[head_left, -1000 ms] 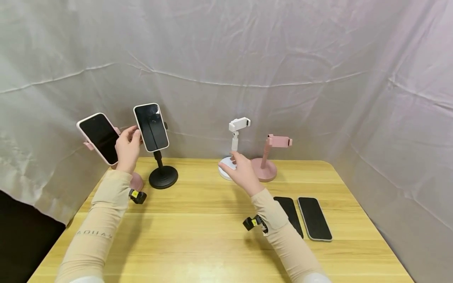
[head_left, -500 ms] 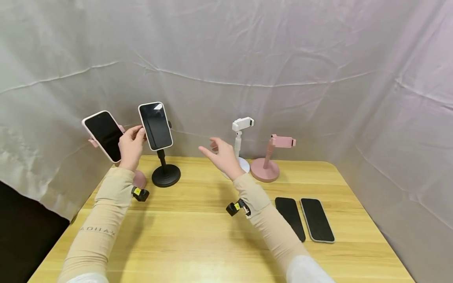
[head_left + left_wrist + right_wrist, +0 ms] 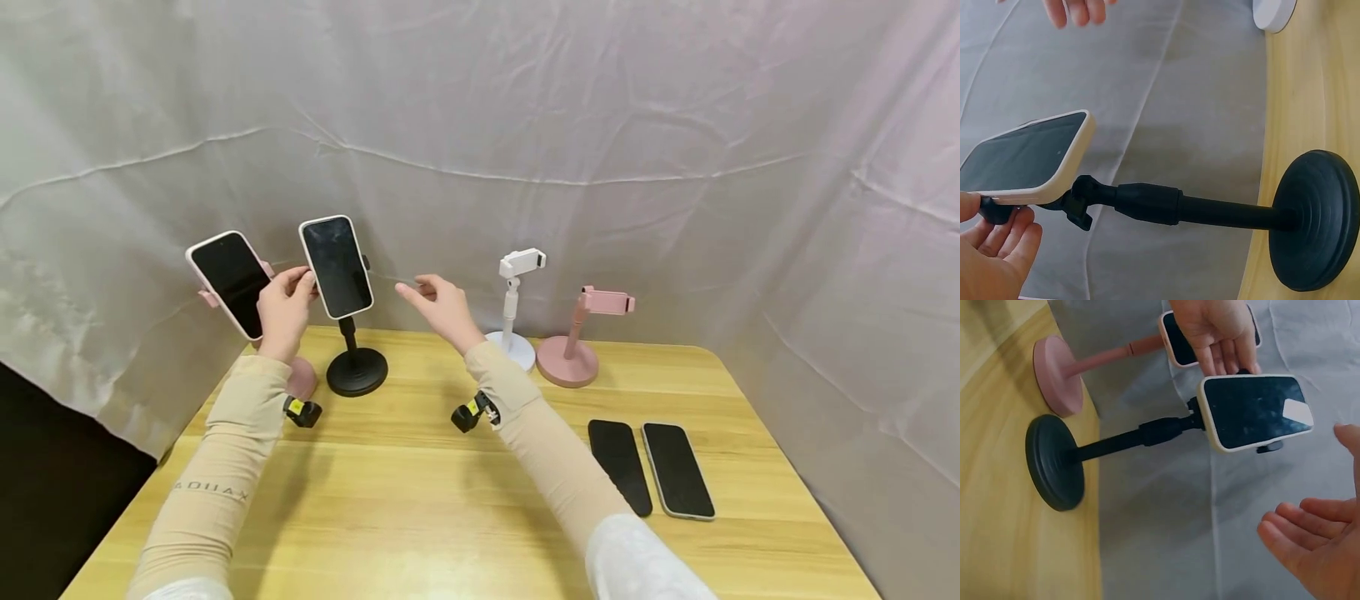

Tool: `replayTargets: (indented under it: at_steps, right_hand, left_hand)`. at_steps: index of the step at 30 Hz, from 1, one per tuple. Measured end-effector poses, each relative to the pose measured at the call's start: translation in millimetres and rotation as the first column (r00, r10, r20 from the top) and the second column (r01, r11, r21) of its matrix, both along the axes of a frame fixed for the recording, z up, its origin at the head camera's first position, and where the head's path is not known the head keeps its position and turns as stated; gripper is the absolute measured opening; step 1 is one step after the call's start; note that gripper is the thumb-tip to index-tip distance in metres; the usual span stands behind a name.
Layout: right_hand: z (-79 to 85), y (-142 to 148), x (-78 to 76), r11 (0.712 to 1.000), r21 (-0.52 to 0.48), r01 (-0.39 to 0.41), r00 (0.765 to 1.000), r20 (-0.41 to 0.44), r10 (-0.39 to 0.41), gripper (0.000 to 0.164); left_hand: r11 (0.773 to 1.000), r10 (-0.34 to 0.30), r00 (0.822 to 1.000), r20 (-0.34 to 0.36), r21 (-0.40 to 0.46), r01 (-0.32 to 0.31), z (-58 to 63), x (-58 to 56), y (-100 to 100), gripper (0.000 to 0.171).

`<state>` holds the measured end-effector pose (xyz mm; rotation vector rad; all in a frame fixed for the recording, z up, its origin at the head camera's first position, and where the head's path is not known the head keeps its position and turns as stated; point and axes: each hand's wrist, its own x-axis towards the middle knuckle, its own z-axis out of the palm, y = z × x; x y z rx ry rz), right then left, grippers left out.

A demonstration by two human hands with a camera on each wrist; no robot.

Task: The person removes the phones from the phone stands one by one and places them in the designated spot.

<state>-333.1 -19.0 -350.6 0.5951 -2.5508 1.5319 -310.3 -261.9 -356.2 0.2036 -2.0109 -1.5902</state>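
Note:
A smartphone in a white case (image 3: 337,267) sits in the clamp of a black phone stand (image 3: 357,372) at the left of the table. My left hand (image 3: 283,312) pinches the clamp's black end (image 3: 995,210) at the phone's left edge, thumb and fingers around it. In the head view, my right hand (image 3: 442,308) hovers to the right of this phone, apart from it, holding nothing. Its fingers are spread loosely in the right wrist view. Behind my left hand, another phone (image 3: 234,279) is clamped in a pink stand (image 3: 302,380), partly hidden by the hand.
A white phone stand (image 3: 510,321) and a second pink stand (image 3: 568,362), both without phones, stand at the back right. Two dark phones (image 3: 619,467) lie flat on the wooden table (image 3: 390,517) at the right. Grey cloth (image 3: 480,100) hangs behind.
My right hand has moved left from in front of the white stand toward the phone on the black stand. My left hand stays at that phone's left edge. The view has shifted slightly.

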Motion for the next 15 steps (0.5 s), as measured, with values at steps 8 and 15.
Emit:
replayTargets:
  at_steps: [8,15]
  right_hand:
    - [-14.2,-26.6,-14.6,0.975,-0.217,-0.041,0.994,0.087,0.061,0.050]
    - [-17.4,-45.4,-15.7,0.924,-0.380,-0.027,0.980,0.174,0.100,0.051]
  left_hand:
    - [1.000,-0.017,1.000,-0.025,0.024,0.018,0.4,4.2,2.7,0.033]
    - [0.997,-0.051,0.998,-0.042,0.059,0.053,3.2,10.4,15.2,0.033]
